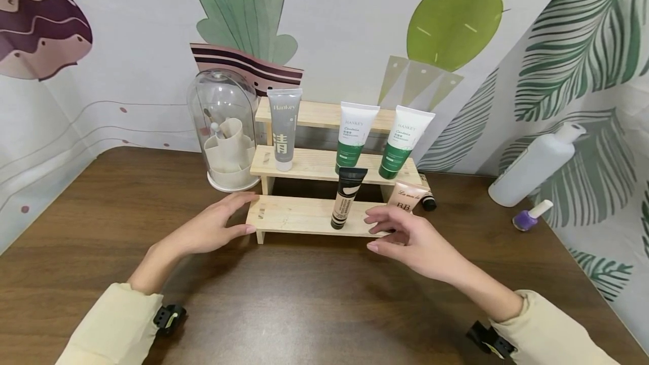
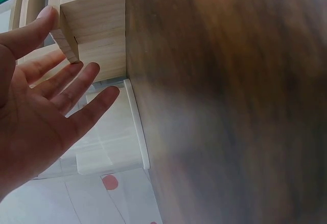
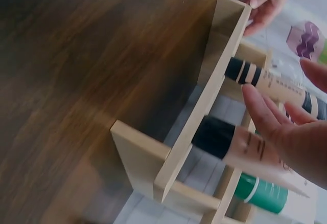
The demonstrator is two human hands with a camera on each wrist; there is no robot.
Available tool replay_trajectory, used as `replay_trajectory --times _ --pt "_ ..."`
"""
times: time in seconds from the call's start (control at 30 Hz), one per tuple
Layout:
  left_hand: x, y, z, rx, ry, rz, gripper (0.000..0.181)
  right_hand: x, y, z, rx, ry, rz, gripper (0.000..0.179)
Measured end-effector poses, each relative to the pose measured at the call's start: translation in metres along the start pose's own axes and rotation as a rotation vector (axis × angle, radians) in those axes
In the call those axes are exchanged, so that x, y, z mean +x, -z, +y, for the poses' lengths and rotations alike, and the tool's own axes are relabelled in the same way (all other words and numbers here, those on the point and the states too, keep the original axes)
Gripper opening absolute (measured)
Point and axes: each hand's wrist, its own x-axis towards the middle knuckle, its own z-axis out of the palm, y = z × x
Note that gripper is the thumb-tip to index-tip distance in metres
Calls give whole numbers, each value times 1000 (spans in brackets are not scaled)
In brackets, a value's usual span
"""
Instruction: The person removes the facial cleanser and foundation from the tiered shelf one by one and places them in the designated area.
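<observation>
A three-step wooden rack [image 1: 299, 216] stands on the brown table. My left hand [image 1: 210, 227] is at the left end of its bottom step, fingers and thumb extended; in the left wrist view the thumb and fingertips lie against that end. On the bottom step stand a black-capped beige tube [image 1: 346, 199] and a pink BB cream tube [image 1: 407, 191]. The right hand [image 1: 418, 241], loosely bent with thumb apart, is in front of the BB cream, partly hiding it. Nothing is gripped by it in the right wrist view. A grey tube [image 1: 285, 131] and two white-and-green tubes [image 1: 357, 131] stand on the middle step.
Left of the rack, a clear dome [image 1: 220, 123] covers a cream brush holder. To the right are a white bottle [image 1: 532, 165], a small purple bottle [image 1: 529, 216] and a dark-ended item [image 1: 429, 201] partly behind the rack. A patterned wall covering closes the back.
</observation>
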Motion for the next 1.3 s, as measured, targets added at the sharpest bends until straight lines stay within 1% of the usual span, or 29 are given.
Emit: replay_trajectory --times 0.13,0.3,0.5,0.7,1.03,1.3 --pt "0 0 0 1 0 0 55 8 -9 0 -4 4 26 42" --pt "0 0 -1 1 2 1 55 16 -17 0 16 -13 49 40" --pt "-1 -1 0 2 4 0 55 24 -22 -1 11 -42 81 41" --pt "-1 0 0 0 1 1 55 29 -26 4 17 -59 97 39" --pt "-1 -1 0 -12 -12 7 54 37 -36 11 76 -29 139 36" --pt "0 -1 0 -6 -32 13 53 42 -41 14 62 -8 176 36"
